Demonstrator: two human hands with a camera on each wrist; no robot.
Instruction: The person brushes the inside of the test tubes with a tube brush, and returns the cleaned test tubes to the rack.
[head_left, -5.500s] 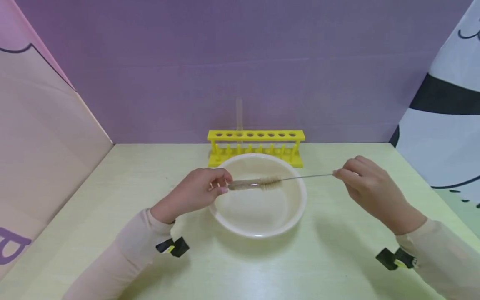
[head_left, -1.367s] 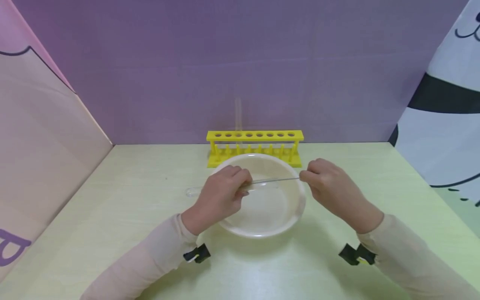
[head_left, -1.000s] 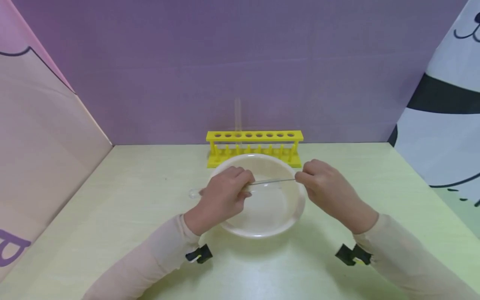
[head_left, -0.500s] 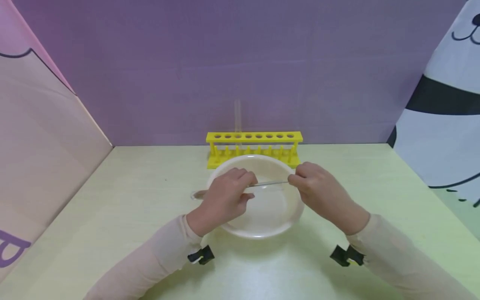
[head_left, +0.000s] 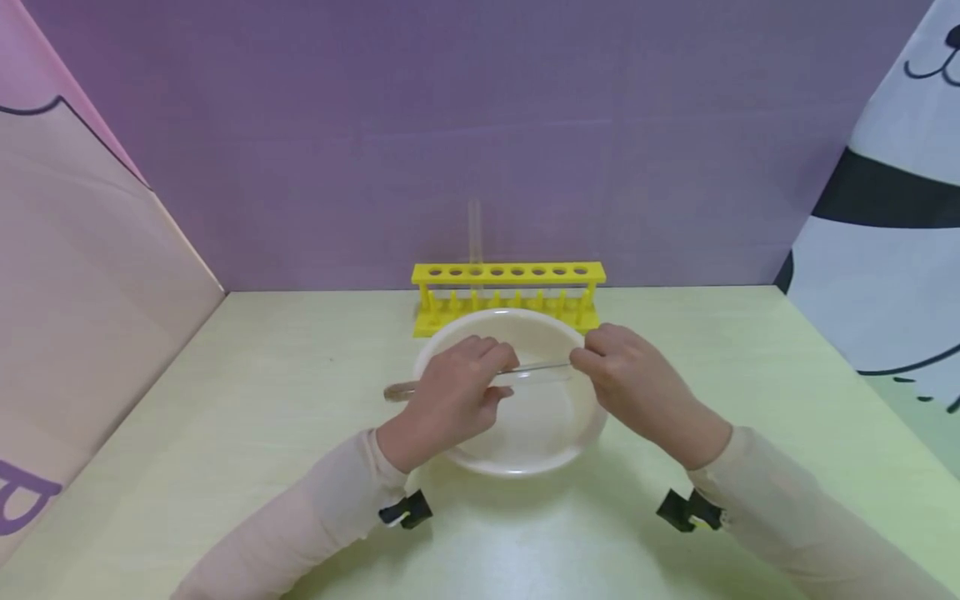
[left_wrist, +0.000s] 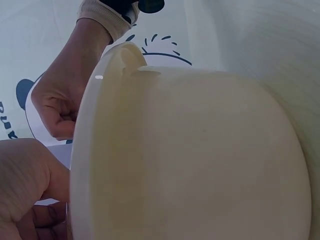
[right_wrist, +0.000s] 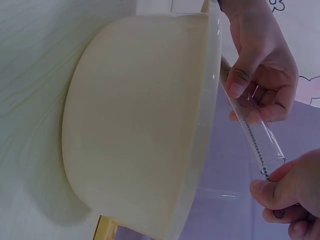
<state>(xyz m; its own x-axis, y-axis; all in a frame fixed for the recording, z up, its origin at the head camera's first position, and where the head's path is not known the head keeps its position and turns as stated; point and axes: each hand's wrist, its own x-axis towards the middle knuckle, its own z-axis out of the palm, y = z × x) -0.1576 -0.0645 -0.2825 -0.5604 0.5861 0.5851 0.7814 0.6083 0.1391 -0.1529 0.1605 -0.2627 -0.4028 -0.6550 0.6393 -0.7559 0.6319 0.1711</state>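
Observation:
Over the round cream basin (head_left: 513, 472), my left hand (head_left: 453, 400) grips a clear glass test tube (right_wrist: 270, 140) around its middle, the tube lying nearly level. The tube's closed end sticks out to the left of the hand, and tan bristles of a test tube brush (head_left: 402, 390) fill it. My right hand (head_left: 647, 393) pinches the brush's twisted wire handle (right_wrist: 253, 142) just beyond the tube's open mouth, as the right wrist view shows. Left-hand fingers hide the tube's middle.
A yellow test tube rack (head_left: 510, 272) stands right behind the basin. One clear test tube (head_left: 476, 229) is upright in it. A purple wall (head_left: 480, 125) closes off the table's back, with printed panels on both sides.
The brush's bristles, earlier at the tube's mouth, are now deep in its closed end. My right hand has moved left, towards the left hand, which now grips further along the tube.

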